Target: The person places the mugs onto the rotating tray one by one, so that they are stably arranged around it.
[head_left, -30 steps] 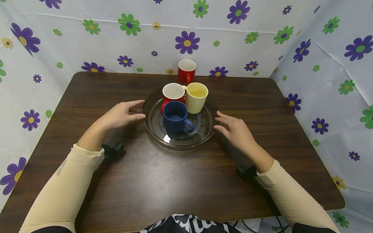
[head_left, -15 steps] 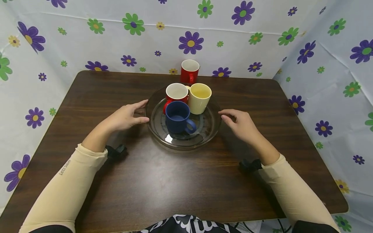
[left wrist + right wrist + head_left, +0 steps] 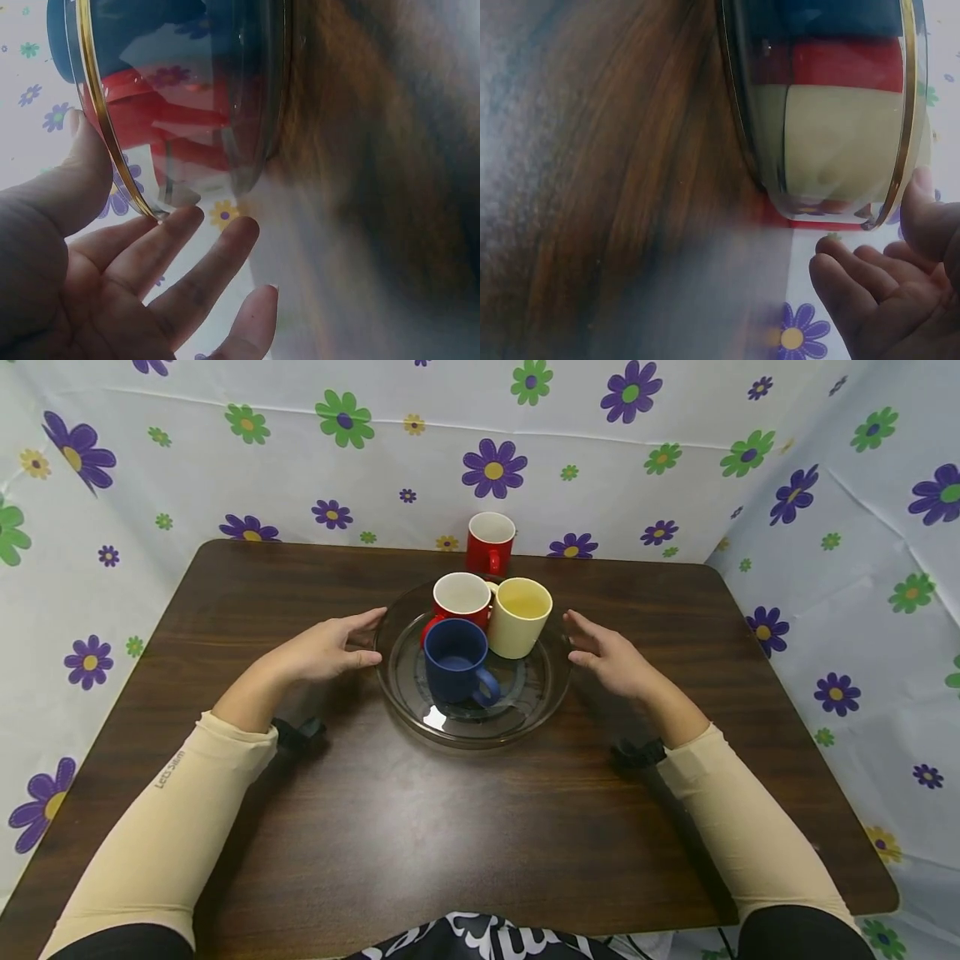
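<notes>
A round smoky glass dish (image 3: 474, 727) stands on the table, holding a blue mug (image 3: 454, 670), a red mug (image 3: 461, 595) and a yellow mug (image 3: 517, 622). At its left rim is my left hand (image 3: 318, 649), thumb and fingers spread; in the left wrist view the thumb and fingertips (image 3: 184, 217) meet the gold-edged rim. My right hand (image 3: 611, 660) is at the right rim, fingers extended; the right wrist view has its thumb (image 3: 924, 187) at the rim and the other fingers relaxed beside the glass.
Another red mug (image 3: 491, 547) stands behind the dish at the table's back edge. The dark wooden table (image 3: 420, 835) extends on all sides of the dish. A flowered white cloth (image 3: 285, 468) hangs behind and at the right.
My right hand has shifted up along the right rim, its fingers more spread than half a second ago. The yellow mug sits slightly lower and to the right. My left hand stays at the left rim.
</notes>
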The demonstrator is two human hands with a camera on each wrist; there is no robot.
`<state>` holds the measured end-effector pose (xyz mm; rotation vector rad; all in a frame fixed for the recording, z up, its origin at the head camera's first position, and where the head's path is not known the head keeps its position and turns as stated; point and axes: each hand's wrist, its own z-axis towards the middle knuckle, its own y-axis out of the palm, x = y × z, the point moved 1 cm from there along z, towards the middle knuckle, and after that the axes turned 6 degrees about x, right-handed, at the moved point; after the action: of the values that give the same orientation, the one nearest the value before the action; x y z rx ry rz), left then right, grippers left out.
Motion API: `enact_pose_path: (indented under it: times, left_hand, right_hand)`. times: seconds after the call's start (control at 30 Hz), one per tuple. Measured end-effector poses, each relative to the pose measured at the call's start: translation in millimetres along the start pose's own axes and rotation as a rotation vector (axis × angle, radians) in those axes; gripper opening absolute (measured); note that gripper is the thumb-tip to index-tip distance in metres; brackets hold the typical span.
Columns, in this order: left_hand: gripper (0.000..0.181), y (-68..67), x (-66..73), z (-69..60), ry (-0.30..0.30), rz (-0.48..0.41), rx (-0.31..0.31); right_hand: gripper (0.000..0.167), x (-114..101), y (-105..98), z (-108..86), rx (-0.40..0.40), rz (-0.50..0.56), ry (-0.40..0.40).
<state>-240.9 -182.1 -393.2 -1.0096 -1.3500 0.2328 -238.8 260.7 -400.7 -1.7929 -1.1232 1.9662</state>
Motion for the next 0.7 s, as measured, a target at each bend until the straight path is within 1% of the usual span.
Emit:
enact_pose_path:
  times: [0.13,0.27,0.37,0.57,0.7]
  left_hand:
    - [0.076,-3.6,-2.3,8.4,0.011,-0.001,-0.022]
    - [0.073,-6.6,-4.4,14.2,0.010,0.016,-0.015]
    - [0.068,-8.3,-2.9,16.1,0.008,0.030,0.014]
    - [0.058,-10.7,0.5,15.4,-0.009,0.022,0.096]
    - [0.055,-8.9,1.7,13.1,-0.019,0.049,0.102]
  right_hand:
    - [0.066,1.2,2.8,-5.6,-0.008,-0.019,0.016]
    - [0.065,-0.2,8.1,-14.4,0.006,-0.045,0.022]
    - [0.065,-1.9,14.1,-24.1,0.035,-0.067,0.029]
    - [0.069,-11.4,28.1,-42.7,0.095,-0.092,0.064]
    - [0.069,-16.3,33.4,-47.8,0.111,-0.077,0.074]
